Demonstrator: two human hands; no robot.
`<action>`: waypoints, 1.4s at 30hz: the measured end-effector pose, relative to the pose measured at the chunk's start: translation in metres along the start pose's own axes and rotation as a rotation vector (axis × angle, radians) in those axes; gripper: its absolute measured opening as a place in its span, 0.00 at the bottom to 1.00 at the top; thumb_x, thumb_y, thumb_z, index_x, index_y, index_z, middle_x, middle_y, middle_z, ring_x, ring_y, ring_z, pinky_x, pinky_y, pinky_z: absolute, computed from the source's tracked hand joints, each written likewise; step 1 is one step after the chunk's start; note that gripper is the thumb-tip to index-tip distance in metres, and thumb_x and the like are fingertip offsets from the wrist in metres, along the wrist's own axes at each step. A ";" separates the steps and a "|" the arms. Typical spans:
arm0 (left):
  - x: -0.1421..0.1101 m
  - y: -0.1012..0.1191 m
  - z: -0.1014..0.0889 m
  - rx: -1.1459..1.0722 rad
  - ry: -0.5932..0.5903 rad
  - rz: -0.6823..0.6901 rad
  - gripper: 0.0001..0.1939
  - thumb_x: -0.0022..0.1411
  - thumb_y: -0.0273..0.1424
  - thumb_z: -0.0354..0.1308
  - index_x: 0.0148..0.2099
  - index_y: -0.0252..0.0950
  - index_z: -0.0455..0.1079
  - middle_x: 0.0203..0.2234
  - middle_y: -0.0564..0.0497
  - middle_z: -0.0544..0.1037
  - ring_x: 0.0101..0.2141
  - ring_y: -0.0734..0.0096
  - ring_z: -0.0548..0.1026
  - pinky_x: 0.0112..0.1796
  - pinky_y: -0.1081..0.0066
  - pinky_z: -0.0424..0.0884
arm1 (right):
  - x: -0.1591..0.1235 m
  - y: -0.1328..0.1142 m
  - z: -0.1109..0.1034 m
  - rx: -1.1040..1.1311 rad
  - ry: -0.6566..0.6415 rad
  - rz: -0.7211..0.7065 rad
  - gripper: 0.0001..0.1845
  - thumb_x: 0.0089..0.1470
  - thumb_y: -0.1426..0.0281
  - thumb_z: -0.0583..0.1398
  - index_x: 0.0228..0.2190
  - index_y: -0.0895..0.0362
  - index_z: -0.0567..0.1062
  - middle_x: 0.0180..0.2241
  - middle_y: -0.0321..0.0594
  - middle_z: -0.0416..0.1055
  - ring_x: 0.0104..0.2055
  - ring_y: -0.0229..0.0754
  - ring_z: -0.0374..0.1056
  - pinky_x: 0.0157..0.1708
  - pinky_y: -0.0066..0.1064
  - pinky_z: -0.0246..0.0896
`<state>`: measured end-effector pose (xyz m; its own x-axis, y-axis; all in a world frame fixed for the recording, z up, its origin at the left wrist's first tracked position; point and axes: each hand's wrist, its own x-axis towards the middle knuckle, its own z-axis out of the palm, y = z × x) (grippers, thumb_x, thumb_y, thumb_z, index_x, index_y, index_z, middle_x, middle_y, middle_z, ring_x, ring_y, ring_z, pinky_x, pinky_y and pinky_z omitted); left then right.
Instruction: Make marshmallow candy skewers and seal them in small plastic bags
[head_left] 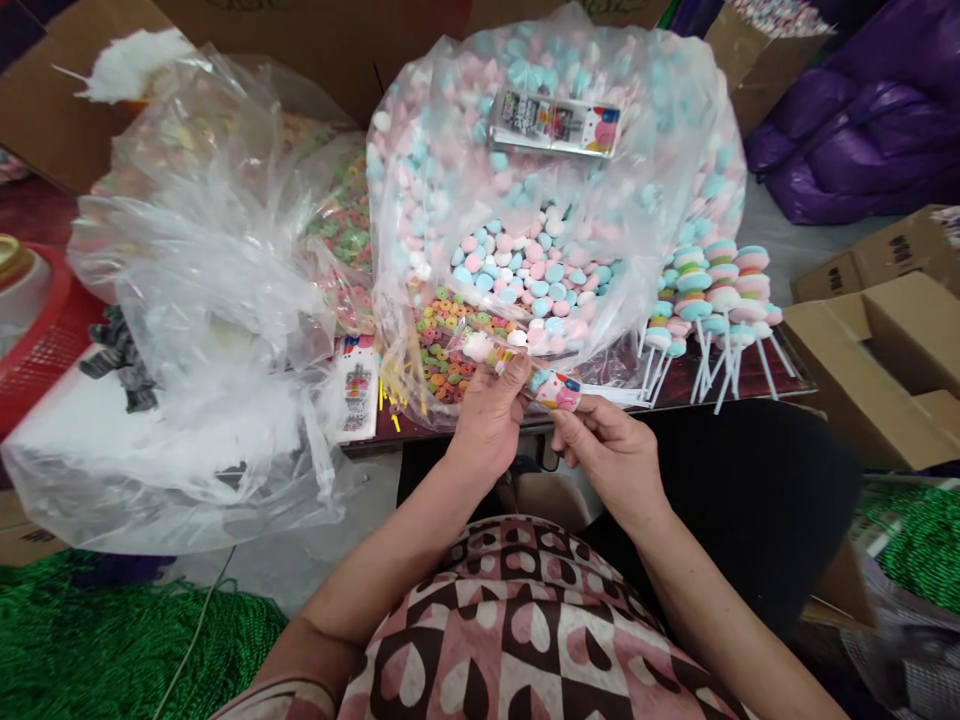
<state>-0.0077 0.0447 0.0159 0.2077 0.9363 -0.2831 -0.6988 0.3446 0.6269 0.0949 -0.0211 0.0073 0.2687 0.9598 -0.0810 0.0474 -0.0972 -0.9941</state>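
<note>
Between my hands is a marshmallow candy skewer [555,388] in a clear printed wrapper, lying tilted. My left hand [491,415] is closed around its middle, thumb on top. My right hand [611,450] pinches the wrapper's lower right end. Just beyond them, a big clear bag holds pink, blue and white marshmallows [540,265]. Colourful ring gummies [442,365] lie close to my left hand, with yellow ties [399,385] beside them. Right of my hands is a pile of marshmallow skewers [724,290] on white sticks.
A stack of printed wrappers [555,122] rests on the marshmallow bag. More wrappers [357,390] lie at the table edge. Crumpled clear plastic bags [217,260] and a red basket [56,340] stand left. An open carton [885,350] is at right, green strands [112,640] at lower left.
</note>
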 end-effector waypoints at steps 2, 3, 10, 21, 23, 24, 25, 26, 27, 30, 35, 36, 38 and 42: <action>0.001 0.001 0.000 0.009 0.011 0.030 0.18 0.43 0.36 0.74 0.32 0.36 0.71 0.26 0.56 0.77 0.30 0.76 0.75 0.35 0.75 0.69 | -0.002 -0.003 -0.001 0.018 -0.030 0.052 0.12 0.53 0.59 0.64 0.33 0.55 0.76 0.16 0.29 0.66 0.15 0.31 0.58 0.15 0.24 0.55; 0.002 0.001 -0.001 0.010 0.021 0.048 0.18 0.43 0.36 0.74 0.32 0.36 0.71 0.27 0.56 0.78 0.31 0.76 0.75 0.36 0.75 0.70 | -0.004 -0.006 -0.003 0.017 -0.048 0.064 0.12 0.54 0.59 0.64 0.30 0.55 0.75 0.16 0.30 0.66 0.15 0.31 0.58 0.15 0.24 0.55; 0.013 0.016 -0.004 0.041 0.061 0.103 0.18 0.46 0.37 0.73 0.38 0.39 0.72 0.33 0.55 0.80 0.38 0.72 0.78 0.42 0.72 0.71 | -0.006 -0.034 -0.029 -0.333 0.128 -0.225 0.13 0.56 0.61 0.63 0.41 0.53 0.77 0.33 0.40 0.75 0.28 0.38 0.69 0.27 0.29 0.65; -0.006 -0.005 -0.009 0.269 -0.172 -0.099 0.14 0.51 0.41 0.69 0.34 0.36 0.76 0.27 0.54 0.76 0.28 0.75 0.71 0.34 0.73 0.68 | -0.009 -0.003 -0.011 -0.031 -0.083 0.189 0.21 0.57 0.51 0.59 0.36 0.57 0.77 0.14 0.29 0.63 0.15 0.32 0.57 0.16 0.23 0.52; -0.006 -0.006 -0.015 0.402 -0.163 -0.041 0.14 0.54 0.42 0.66 0.33 0.36 0.76 0.25 0.54 0.75 0.28 0.75 0.70 0.35 0.74 0.67 | -0.009 -0.005 -0.013 -0.046 -0.103 0.197 0.22 0.57 0.50 0.59 0.38 0.57 0.77 0.13 0.28 0.63 0.15 0.32 0.57 0.16 0.24 0.54; -0.005 -0.005 -0.017 0.472 -0.157 0.006 0.13 0.55 0.42 0.65 0.33 0.36 0.76 0.25 0.54 0.75 0.29 0.74 0.70 0.35 0.74 0.66 | -0.009 -0.005 -0.014 -0.054 -0.109 0.196 0.23 0.57 0.50 0.58 0.39 0.57 0.77 0.14 0.28 0.63 0.15 0.33 0.57 0.17 0.24 0.55; -0.004 -0.003 -0.019 0.538 -0.155 0.052 0.13 0.56 0.42 0.65 0.34 0.37 0.76 0.27 0.54 0.76 0.30 0.74 0.70 0.37 0.74 0.66 | -0.009 -0.006 -0.016 -0.062 -0.116 0.189 0.23 0.57 0.50 0.58 0.39 0.57 0.77 0.14 0.29 0.64 0.15 0.33 0.58 0.17 0.24 0.56; -0.003 -0.001 -0.020 0.595 -0.160 0.091 0.12 0.56 0.41 0.64 0.36 0.38 0.77 0.29 0.54 0.77 0.32 0.73 0.71 0.38 0.74 0.66 | -0.009 -0.006 -0.017 -0.070 -0.124 0.177 0.22 0.58 0.51 0.58 0.40 0.57 0.77 0.15 0.29 0.65 0.16 0.33 0.59 0.18 0.24 0.57; -0.002 0.001 -0.021 0.641 -0.167 0.124 0.12 0.57 0.41 0.64 0.38 0.38 0.77 0.30 0.53 0.77 0.33 0.72 0.71 0.39 0.74 0.66 | -0.010 -0.006 -0.018 -0.079 -0.128 0.163 0.22 0.58 0.51 0.58 0.39 0.57 0.76 0.16 0.30 0.65 0.17 0.33 0.60 0.18 0.24 0.57; -0.004 0.003 -0.018 0.747 -0.186 0.181 0.10 0.58 0.39 0.63 0.37 0.39 0.76 0.30 0.53 0.77 0.33 0.71 0.71 0.39 0.73 0.66 | -0.011 -0.006 -0.016 -0.094 -0.112 0.122 0.20 0.60 0.52 0.57 0.36 0.56 0.75 0.16 0.29 0.65 0.16 0.32 0.59 0.18 0.23 0.56; -0.011 0.001 -0.013 0.821 -0.179 0.219 0.08 0.53 0.37 0.67 0.28 0.38 0.74 0.23 0.54 0.73 0.30 0.70 0.68 0.38 0.72 0.65 | -0.013 -0.005 -0.003 -0.091 -0.069 0.087 0.20 0.61 0.53 0.55 0.32 0.56 0.73 0.14 0.28 0.60 0.15 0.31 0.55 0.17 0.24 0.52; -0.011 0.001 -0.014 0.811 -0.190 0.206 0.09 0.52 0.37 0.67 0.28 0.38 0.74 0.23 0.54 0.73 0.30 0.70 0.68 0.37 0.72 0.64 | -0.013 -0.004 -0.002 -0.086 -0.069 0.085 0.20 0.61 0.53 0.55 0.32 0.56 0.74 0.14 0.28 0.60 0.15 0.31 0.54 0.17 0.24 0.51; -0.011 0.002 -0.016 0.744 -0.238 0.133 0.11 0.52 0.40 0.68 0.30 0.38 0.74 0.24 0.54 0.73 0.29 0.71 0.68 0.36 0.72 0.65 | -0.012 -0.002 -0.002 -0.065 -0.066 0.078 0.19 0.61 0.53 0.56 0.33 0.56 0.74 0.13 0.27 0.59 0.15 0.31 0.53 0.17 0.24 0.51; -0.007 0.008 -0.018 0.416 -0.275 -0.005 0.18 0.53 0.48 0.65 0.37 0.38 0.74 0.31 0.52 0.76 0.32 0.73 0.71 0.38 0.73 0.67 | -0.011 -0.001 -0.006 -0.012 -0.077 0.066 0.17 0.61 0.54 0.56 0.34 0.56 0.73 0.14 0.27 0.59 0.15 0.30 0.54 0.17 0.23 0.51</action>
<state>-0.0270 0.0401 0.0097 0.4226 0.8984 -0.1198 -0.3765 0.2942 0.8785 0.0980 -0.0335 0.0095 0.1968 0.9686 -0.1517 0.0437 -0.1632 -0.9856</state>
